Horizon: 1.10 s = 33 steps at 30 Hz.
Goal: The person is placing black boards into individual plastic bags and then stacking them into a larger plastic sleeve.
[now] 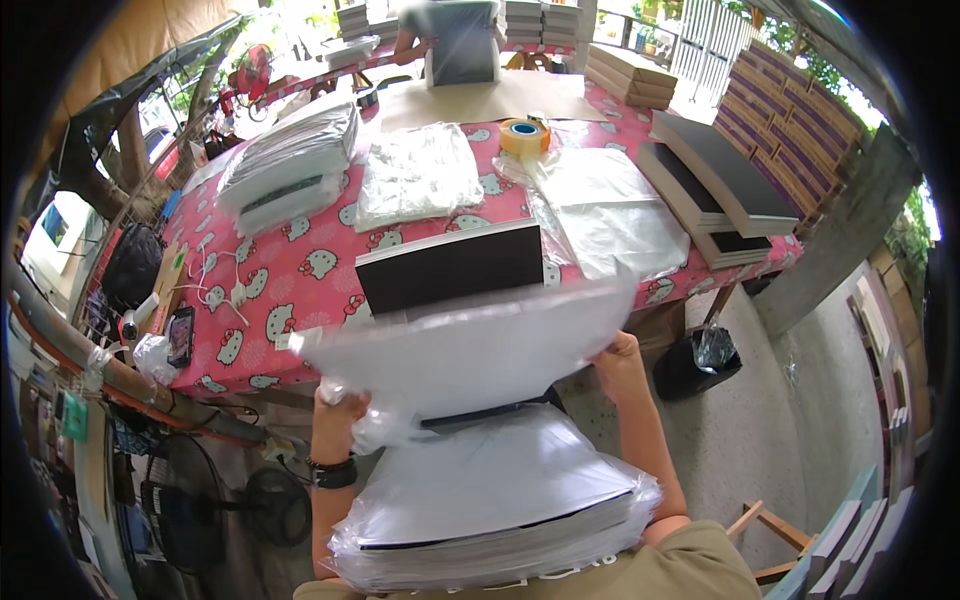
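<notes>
Between my left hand (345, 408) and my right hand (617, 362) is a large flat white pad in clear plastic (470, 350), blurred by motion and tilted at the table's near edge. Both hands are closed on its sides, the left one with bunched plastic at its fingers. Directly behind the pad, a black-covered pad of paper (450, 265) lies on the table, partly hidden. Against my body rests a stack of plastic-wrapped white pads (490, 480).
On the pink patterned tablecloth (270, 325) lie wrapped pads (290, 160), clear plastic bags (418, 175), more plastic sleeves (620, 215), a tape roll (525, 135), black-covered pads (725, 175) and a phone (181, 337). A black bin (695, 365) stands right. Another person (410, 40) works at the far side.
</notes>
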Available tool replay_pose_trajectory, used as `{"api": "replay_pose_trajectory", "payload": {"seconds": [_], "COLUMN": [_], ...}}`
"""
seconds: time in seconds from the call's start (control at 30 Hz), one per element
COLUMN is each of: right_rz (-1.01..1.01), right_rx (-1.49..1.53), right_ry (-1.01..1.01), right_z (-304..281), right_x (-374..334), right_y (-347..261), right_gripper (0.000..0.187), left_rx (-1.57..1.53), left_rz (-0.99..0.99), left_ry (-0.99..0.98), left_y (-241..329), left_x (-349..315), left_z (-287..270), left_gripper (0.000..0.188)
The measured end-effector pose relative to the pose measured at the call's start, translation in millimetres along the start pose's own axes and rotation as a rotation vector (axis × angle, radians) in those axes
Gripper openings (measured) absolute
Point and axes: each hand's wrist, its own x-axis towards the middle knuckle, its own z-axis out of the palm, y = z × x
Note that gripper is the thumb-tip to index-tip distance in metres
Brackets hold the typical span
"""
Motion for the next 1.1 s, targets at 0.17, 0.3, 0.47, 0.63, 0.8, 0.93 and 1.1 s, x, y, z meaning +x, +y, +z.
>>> {"api": "replay_pose_trajectory", "payload": {"seconds": [0.17, 0.3, 0.47, 0.63, 0.8, 0.93, 1.1], "right_rz": [0.414, 0.76, 0.707, 0.588, 0.336, 0.293, 0.322], "right_rx": [-0.313, 0.002, 0.124, -0.231, -0.582, 0.147, -0.052], "right_ry": [-0.764, -0.469, -0.173, -0.03, -0.004, -1.137, -1.734], "right_z": [-59, -82, -109, -111, -98, 30, 65], "right_x": [-21, -38, -37, -34, -19, -10, -15], "right_y": [22, 88, 172, 190, 143, -35, 19], "right_gripper": [0.013, 0.015, 0.017, 0.021, 0.031, 0.055, 0.062], "left_rx": [0.37, 0.267, 0.305, 0.881, 0.777, 0.429, -0.116], "left_rz": [-0.129, -0.445, -0.336, -0.419, 0.072, 0.451, 0.438], "left_ry": [-0.813, -0.493, -0.238, 0.123, 0.406, 0.554, 0.338], "left_y": [-22, -104, -146, -199, -216, -126, 49], "left_x": [-7, 0, 13, 35, 45, 65, 13], "left_z": [-62, -104, -87, -93, -131, -147, -28], "left_gripper": [0.015, 0.025, 0.027, 0.034, 0.023, 0.024, 0.032]}}
